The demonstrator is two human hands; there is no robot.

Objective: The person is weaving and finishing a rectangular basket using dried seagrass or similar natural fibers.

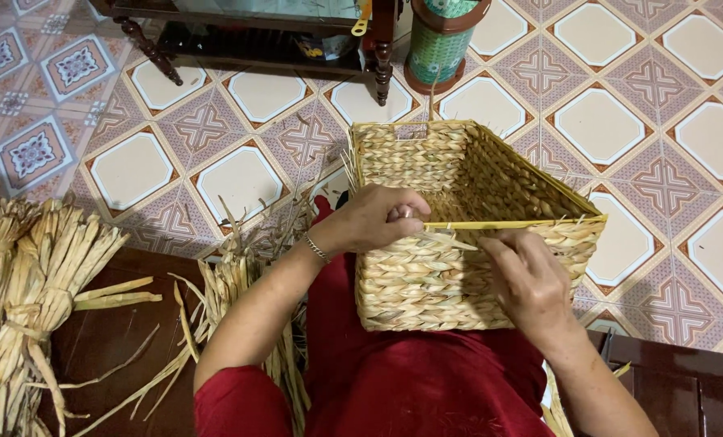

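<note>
Basket point(459, 194), rectangular, of woven straw, rests on my lap; my left hand point(378, 218) grips its near rim, my right hand point(527, 283) pinches a loose straw strand point(450, 240) there; straw bundles point(29, 283) lie well left of the basket.

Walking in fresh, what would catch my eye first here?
Most likely the woven straw basket at the centre, resting on the person's red-clothed lap, with the left hand gripping its near rim and the right hand working a strand there. Next, the bundles of dried straw piled at the left, and the patterned floor tiles all around.
</note>
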